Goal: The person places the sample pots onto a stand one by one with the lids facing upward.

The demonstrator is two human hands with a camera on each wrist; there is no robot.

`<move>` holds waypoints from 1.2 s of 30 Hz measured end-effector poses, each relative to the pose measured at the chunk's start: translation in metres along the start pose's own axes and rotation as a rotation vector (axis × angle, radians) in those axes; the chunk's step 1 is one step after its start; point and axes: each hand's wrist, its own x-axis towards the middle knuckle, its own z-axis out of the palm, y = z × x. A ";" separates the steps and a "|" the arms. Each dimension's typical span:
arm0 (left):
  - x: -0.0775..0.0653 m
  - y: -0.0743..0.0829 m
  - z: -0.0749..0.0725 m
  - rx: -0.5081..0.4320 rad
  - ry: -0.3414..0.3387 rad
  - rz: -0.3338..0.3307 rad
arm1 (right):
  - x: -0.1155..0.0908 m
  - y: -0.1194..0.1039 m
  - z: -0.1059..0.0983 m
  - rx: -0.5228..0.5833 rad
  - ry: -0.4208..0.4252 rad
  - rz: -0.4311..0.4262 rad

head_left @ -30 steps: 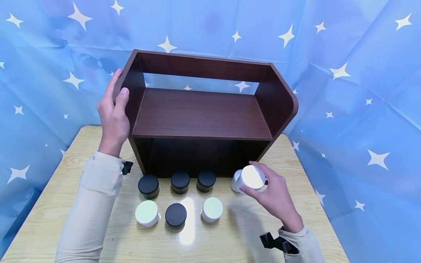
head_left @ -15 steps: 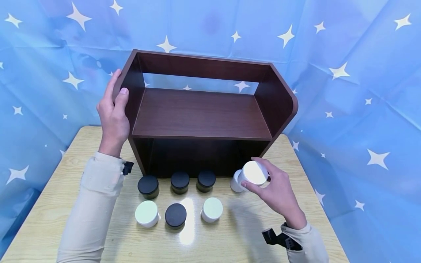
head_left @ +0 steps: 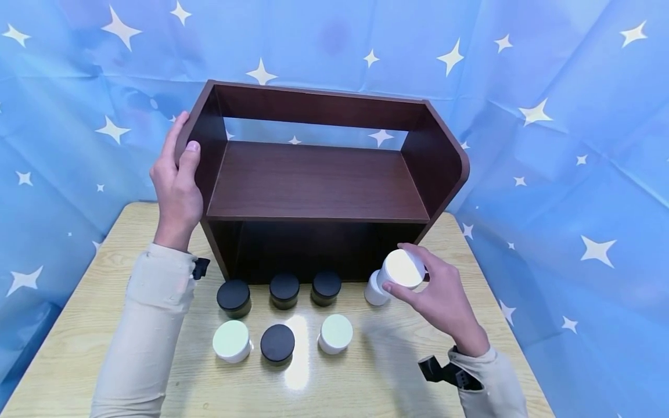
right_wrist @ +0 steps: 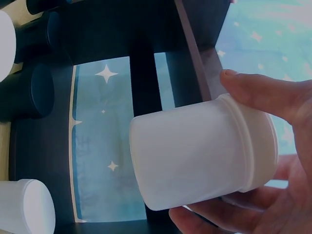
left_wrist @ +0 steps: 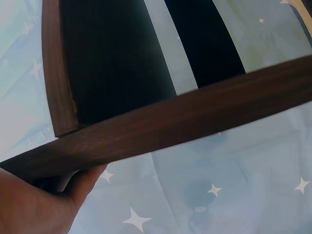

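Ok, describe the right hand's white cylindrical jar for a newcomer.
Find the dark brown wooden shelf on the pale wood table. By its lower right corner, the right hand grips the white cylindrical jar. Other round black or white jars stand on the table; this one alone is held.

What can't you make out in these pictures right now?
Head view: part of the rear white jar, hidden behind the held white jar.
Left wrist view: part of the left hand, cut off by the left and bottom edges.
Right wrist view: whatever the held white jar might contain, hidden by its opaque wall and lid.
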 end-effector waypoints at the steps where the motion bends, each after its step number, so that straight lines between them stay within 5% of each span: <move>1: 0.000 0.000 0.000 0.000 0.001 -0.001 | 0.001 0.000 -0.001 0.000 -0.001 -0.009; 7: 0.000 -0.001 -0.001 -0.004 0.002 -0.007 | 0.008 -0.004 -0.007 0.008 0.000 -0.049; 36: -0.001 0.000 0.000 0.002 -0.002 -0.002 | 0.032 -0.024 -0.039 -0.003 0.032 0.047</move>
